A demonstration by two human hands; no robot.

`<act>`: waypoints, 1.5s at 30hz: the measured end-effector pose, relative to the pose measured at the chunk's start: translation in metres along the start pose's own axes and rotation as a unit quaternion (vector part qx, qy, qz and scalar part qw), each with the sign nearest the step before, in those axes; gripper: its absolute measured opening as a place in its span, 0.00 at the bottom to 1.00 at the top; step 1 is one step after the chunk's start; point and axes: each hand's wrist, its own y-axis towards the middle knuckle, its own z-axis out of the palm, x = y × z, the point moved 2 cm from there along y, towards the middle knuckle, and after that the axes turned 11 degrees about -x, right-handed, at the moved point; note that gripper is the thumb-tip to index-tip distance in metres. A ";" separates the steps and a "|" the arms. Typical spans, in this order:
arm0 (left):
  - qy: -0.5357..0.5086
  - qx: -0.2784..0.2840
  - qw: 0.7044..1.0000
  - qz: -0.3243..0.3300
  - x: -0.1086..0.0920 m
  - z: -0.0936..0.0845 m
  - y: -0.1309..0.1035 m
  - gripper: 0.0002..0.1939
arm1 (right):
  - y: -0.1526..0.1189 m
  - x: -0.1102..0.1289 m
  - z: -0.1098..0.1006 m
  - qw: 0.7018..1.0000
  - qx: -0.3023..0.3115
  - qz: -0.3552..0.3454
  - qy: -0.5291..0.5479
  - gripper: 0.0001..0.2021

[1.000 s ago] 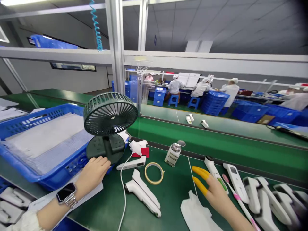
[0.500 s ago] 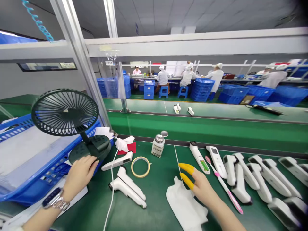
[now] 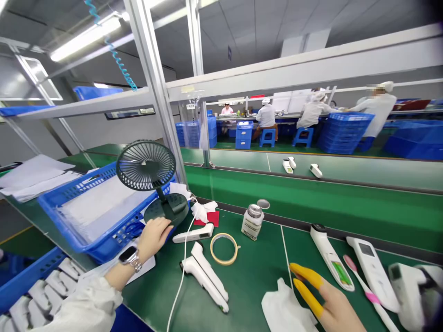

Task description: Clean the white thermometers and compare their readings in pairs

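Observation:
On the left, my left hand (image 3: 154,239) is at the front edge of the dark green desk fan's base (image 3: 173,207), its fingers curled against it. The round fan head (image 3: 147,165) tilts upward above. My right hand (image 3: 327,297), with yellow finger cots on two fingers, hovers at the edge of a white cloth (image 3: 285,310). Those fingers are apart and nothing is between them. Between my hands lie a pair of white handheld thermometers (image 3: 206,276), a single thermometer (image 3: 194,233), a tape roll (image 3: 212,249) and a small bottle (image 3: 252,222) with its lid flipped up.
At left stands a blue basket (image 3: 74,242) with white sheets; below it a blue bin holds several white thermometers (image 3: 41,293). A white cable (image 3: 180,288) crosses the bench. Right are a thermometer with green inside (image 3: 330,256) and a pink-and-white toothbrush (image 3: 372,297). Workers (image 3: 266,114) sit beyond.
My view has swung left, bringing the bin of thermometers into sight. My left hand keeps its place at the fan base, and my right hand stays beside the cloth.

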 end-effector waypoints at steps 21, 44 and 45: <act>0.018 0.020 0.999 -0.034 0.008 -0.005 -0.005 0.16 | 0.004 0.019 -0.002 0.997 0.015 0.058 0.040 0.18; -0.229 -0.003 0.962 0.147 -0.170 -0.034 0.003 0.16 | 0.040 -0.043 -0.031 0.953 -0.080 0.166 -0.242 0.24; -0.249 0.009 0.955 0.158 -0.189 -0.035 0.002 0.17 | 0.044 -0.046 -0.028 0.946 -0.076 0.181 -0.260 0.25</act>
